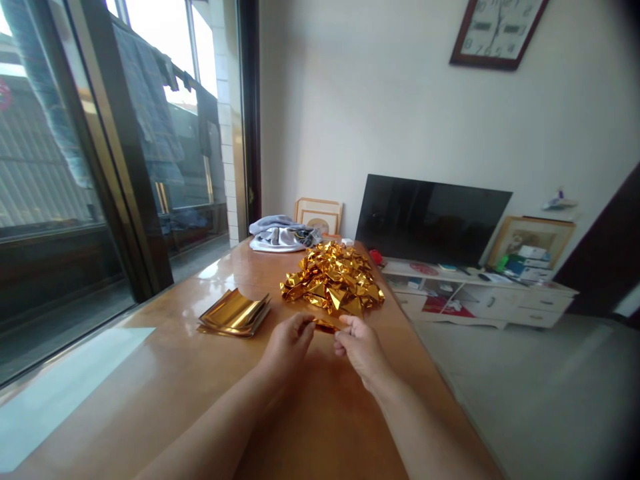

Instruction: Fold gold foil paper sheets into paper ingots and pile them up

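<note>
Between my two hands a folded piece of gold foil paper [326,325] is stretched above the wooden table [300,413]. My left hand [291,340] pinches its left end, and my right hand [359,341] grips the right end with the fingers curled. Just beyond them lies a large heap of folded gold foil pieces [335,277], shiny and many-cornered. To the left of my left hand rests a stack of flat gold foil sheets [234,313], its edges curling upward. My fingers partly cover the held piece, so its full shape is hidden.
Grey-white folded cloth [280,235] lies at the table's far end. A pale sheet [70,393] covers the near left edge. Beyond the table's right side stand a white cabinet [490,303] and a television [433,220]. Glass doors [100,167] run along the left.
</note>
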The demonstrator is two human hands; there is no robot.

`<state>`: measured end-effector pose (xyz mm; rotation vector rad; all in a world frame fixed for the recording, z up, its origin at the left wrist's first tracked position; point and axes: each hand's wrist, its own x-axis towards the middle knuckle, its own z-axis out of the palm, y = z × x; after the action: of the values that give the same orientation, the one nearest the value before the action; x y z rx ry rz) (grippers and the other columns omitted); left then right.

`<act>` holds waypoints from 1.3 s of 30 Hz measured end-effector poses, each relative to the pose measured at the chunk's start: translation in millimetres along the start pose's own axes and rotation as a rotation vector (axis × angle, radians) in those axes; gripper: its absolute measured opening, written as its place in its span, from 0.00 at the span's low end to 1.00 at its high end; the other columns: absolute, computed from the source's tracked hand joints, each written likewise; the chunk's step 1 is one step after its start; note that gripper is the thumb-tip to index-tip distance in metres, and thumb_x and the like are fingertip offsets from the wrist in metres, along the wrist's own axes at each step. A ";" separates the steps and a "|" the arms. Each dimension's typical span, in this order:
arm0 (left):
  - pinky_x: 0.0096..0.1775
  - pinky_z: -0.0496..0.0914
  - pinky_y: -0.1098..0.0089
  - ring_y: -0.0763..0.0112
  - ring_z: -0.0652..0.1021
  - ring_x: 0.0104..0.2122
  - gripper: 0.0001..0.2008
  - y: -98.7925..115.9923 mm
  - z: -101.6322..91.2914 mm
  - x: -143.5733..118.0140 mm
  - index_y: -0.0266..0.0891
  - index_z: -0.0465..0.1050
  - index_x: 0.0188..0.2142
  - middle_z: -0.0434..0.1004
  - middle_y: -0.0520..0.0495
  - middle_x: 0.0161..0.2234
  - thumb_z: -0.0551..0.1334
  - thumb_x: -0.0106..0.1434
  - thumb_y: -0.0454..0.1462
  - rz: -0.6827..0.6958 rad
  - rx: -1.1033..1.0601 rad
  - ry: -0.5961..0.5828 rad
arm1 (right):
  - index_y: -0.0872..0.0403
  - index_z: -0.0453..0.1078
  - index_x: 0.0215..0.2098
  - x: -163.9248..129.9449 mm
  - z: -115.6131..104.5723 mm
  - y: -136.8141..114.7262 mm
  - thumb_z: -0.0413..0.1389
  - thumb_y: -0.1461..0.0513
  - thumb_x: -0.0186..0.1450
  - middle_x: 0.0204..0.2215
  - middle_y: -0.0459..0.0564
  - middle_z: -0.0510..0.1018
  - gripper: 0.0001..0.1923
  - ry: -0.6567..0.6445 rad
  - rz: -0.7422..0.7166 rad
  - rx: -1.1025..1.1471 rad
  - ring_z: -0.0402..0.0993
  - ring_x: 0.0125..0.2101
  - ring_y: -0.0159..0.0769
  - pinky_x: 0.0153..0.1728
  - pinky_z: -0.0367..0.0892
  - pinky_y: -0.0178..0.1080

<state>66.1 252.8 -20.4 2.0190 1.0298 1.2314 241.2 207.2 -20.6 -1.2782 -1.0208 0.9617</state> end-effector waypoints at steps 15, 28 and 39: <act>0.46 0.71 0.65 0.61 0.80 0.43 0.14 5.3 4.6 -0.2 0.37 0.77 0.46 0.82 0.42 0.43 0.62 0.61 0.37 -0.104 -0.187 0.075 | 0.56 0.74 0.46 2.6 -0.2 6.6 0.56 0.58 0.61 0.28 0.47 0.76 0.17 -0.029 -0.067 -0.025 0.71 0.26 0.32 0.27 0.69 0.34; 0.35 0.70 0.69 0.65 0.79 0.36 0.19 8.0 6.6 -1.9 0.34 0.77 0.49 0.82 0.43 0.38 0.62 0.60 0.39 -0.230 -0.365 0.032 | 0.53 0.74 0.53 3.2 4.1 10.8 0.55 0.55 0.62 0.28 0.48 0.79 0.23 0.018 -0.186 -0.152 0.72 0.23 0.34 0.26 0.69 0.36; 0.35 0.70 0.69 0.66 0.77 0.32 0.22 -8.6 10.4 0.1 0.35 0.78 0.53 0.83 0.43 0.36 0.63 0.60 0.40 -0.196 -0.315 0.017 | 0.50 0.77 0.52 -5.0 2.6 0.1 0.57 0.58 0.60 0.31 0.51 0.82 0.22 0.056 -0.284 -0.269 0.77 0.31 0.43 0.31 0.73 0.40</act>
<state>72.7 256.9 -31.5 1.6314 0.9489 1.2215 237.3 203.1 -20.9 -1.3261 -1.2791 0.5825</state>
